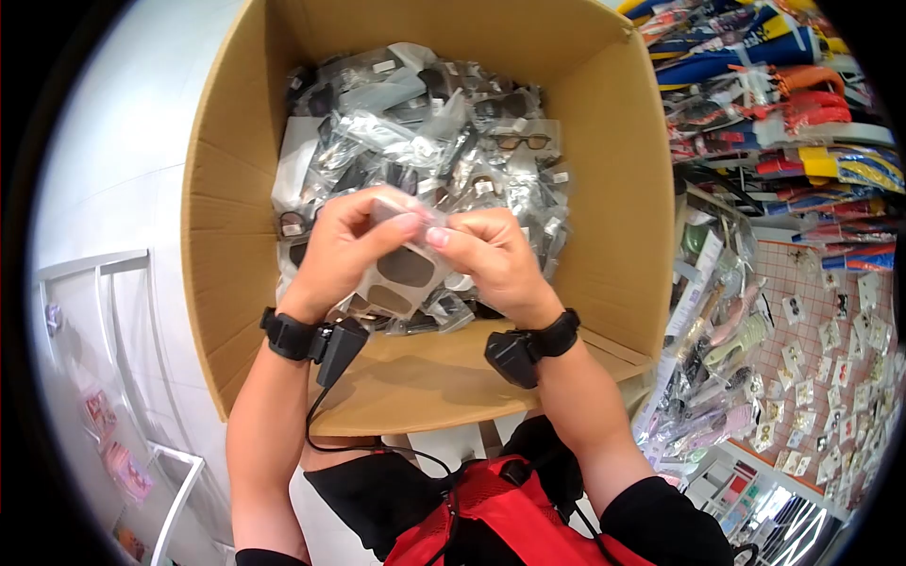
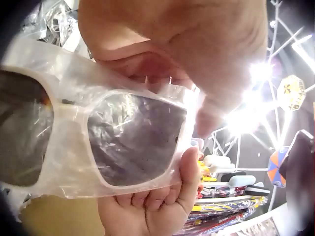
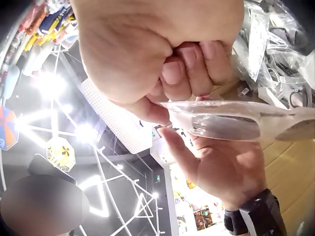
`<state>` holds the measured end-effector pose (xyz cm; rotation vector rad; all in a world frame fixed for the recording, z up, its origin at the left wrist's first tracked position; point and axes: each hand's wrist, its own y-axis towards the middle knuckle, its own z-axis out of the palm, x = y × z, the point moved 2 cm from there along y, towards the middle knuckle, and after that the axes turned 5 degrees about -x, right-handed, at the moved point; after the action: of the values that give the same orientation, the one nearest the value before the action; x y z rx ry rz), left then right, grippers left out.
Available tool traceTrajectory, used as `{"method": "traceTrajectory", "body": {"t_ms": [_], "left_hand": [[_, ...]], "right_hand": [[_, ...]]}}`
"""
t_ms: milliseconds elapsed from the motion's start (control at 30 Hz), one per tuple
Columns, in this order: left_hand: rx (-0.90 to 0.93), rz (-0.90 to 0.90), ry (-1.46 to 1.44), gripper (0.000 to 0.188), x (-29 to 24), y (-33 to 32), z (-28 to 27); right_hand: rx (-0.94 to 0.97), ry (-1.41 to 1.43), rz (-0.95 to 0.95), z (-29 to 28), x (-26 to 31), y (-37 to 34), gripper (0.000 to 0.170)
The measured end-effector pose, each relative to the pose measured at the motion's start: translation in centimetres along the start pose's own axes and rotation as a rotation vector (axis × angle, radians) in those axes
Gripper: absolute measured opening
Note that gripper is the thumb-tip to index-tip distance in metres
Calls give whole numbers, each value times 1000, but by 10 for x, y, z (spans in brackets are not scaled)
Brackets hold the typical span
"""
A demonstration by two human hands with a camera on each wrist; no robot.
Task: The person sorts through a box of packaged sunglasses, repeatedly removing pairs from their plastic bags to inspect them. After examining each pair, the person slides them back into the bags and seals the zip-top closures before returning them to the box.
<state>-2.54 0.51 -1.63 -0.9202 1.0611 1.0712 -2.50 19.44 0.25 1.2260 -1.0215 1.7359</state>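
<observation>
Over the box, both hands hold a clear plastic bag with pale-framed, dark-lensed sunglasses (image 1: 406, 268) inside. My left hand (image 1: 344, 241) pinches the bag's upper end between thumb and curled fingers. Close beside it, my right hand (image 1: 495, 255) grips the same end, the two thumb tips nearly meeting. In the left wrist view the large dark lens (image 2: 135, 140) shows through the wrinkled plastic, with the right hand (image 2: 147, 211) below. Seen edge-on in the right wrist view, the bag (image 3: 221, 123) stretches out from the curled fingers (image 3: 173, 71) of the right hand.
A deep cardboard box (image 1: 609, 189) surrounds a heap of bagged eyewear (image 1: 406, 132). Colourful wrapped goods (image 1: 802, 104) lie stacked at right, above a grid panel (image 1: 769, 274) with small carded items. A white metal frame (image 1: 104, 283) stands at left.
</observation>
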Motion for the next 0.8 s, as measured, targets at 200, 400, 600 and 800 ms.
{"method": "traceTrajectory", "body": {"t_ms": [200,400,600,800], "left_hand": [[-38,17,43,15,0,-1,-1],[-28,-6,-35,15,5,1,-1],[-98,-33,-82,27,-1,2,-4],[-156,82,228,33,-1,1,-9]], "right_hand": [[80,-143,-34,0,-1,4,44],[27,-150,46,6,-2,2,43],[7,0,47,0,-9,1,41],[79,-310,-10,6,-13,3,51]]}}
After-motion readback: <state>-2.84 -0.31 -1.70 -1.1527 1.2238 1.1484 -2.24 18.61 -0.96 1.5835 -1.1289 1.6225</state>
